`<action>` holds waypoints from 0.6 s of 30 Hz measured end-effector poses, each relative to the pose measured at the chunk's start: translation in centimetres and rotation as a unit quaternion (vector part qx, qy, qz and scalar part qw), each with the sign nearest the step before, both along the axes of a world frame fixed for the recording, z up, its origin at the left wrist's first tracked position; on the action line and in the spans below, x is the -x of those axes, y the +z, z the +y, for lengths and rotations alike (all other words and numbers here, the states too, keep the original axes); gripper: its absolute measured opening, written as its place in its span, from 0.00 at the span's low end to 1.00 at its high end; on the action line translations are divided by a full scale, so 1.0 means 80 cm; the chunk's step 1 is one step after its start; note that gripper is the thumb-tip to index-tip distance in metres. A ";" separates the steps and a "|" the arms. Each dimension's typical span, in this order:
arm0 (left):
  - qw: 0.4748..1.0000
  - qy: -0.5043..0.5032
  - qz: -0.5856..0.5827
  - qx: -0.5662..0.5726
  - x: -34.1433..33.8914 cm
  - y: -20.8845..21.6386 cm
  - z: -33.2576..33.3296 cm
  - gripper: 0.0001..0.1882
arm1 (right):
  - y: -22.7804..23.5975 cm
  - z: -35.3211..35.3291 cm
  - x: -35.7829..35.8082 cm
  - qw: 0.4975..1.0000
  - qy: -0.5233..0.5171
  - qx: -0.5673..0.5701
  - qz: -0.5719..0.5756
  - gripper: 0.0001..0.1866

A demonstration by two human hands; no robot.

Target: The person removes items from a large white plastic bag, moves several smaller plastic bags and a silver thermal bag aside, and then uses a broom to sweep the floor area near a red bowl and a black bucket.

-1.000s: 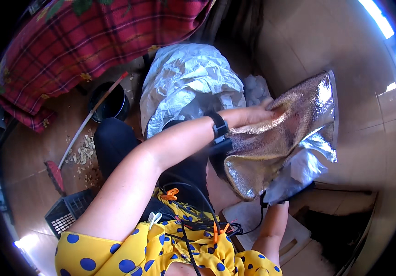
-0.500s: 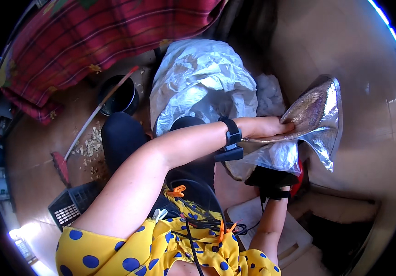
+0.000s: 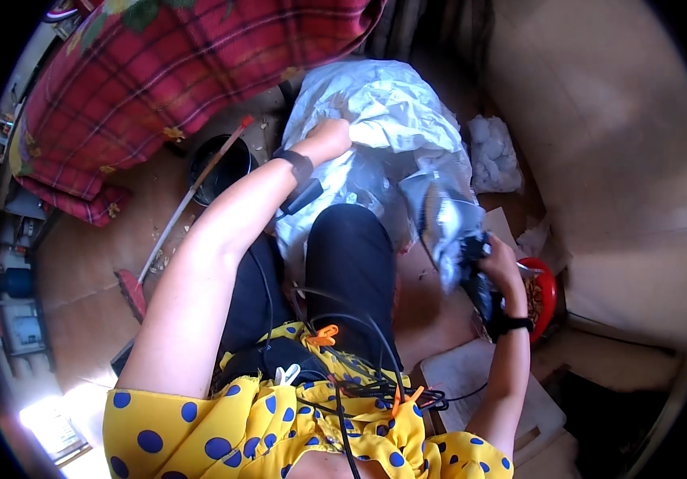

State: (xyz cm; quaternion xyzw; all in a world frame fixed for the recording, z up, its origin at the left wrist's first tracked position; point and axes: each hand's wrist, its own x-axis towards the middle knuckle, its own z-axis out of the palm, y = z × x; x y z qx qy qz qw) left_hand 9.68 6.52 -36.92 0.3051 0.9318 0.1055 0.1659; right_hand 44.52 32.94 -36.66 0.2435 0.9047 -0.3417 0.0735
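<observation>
A large crumpled white sack [image 3: 395,92] stands in front of my knees, its mouth toward me. My left hand [image 3: 330,140] is closed on the sack's rim at the left of the opening. My right hand [image 3: 500,259] grips a silver foil bag [image 3: 441,211] at its lower right end. The foil bag is smeared by motion and tilts toward the sack's mouth; whether anything is inside it I cannot make out. Just right of my right wrist sits a red bowl [image 3: 549,291] holding small brown pieces.
A white plastic bag [image 3: 493,152] lies right of the sack. To the left, a dark bucket [image 3: 222,166] stands behind a long stick [image 3: 192,195] with a red end. A red plaid cloth [image 3: 199,64] hangs at the upper left. A pale board [image 3: 455,375] lies by my right forearm.
My left hand has let go of the foil bag and moved left to the white sack's rim. My right hand has brought the foil bag leftward to the sack's opening. The red bowl is more visible.
</observation>
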 end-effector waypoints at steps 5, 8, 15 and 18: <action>0.951 -0.121 -0.063 -0.279 -0.071 0.079 0.063 0.22 | -0.061 -0.021 0.139 0.992 0.098 -0.075 -0.018 0.19; 0.935 -0.198 -0.102 -0.275 -0.095 0.079 0.068 0.28 | -0.178 -0.002 0.238 0.918 0.012 -0.096 0.384 0.23; 0.945 -0.155 -0.242 -0.157 -0.094 0.083 0.003 0.29 | -0.172 -0.037 0.389 0.949 -0.104 0.018 0.299 0.21; 0.920 -0.188 -0.317 -0.131 -0.091 0.097 -0.006 0.26 | -0.185 -0.038 0.420 0.946 -0.072 -0.021 0.316 0.20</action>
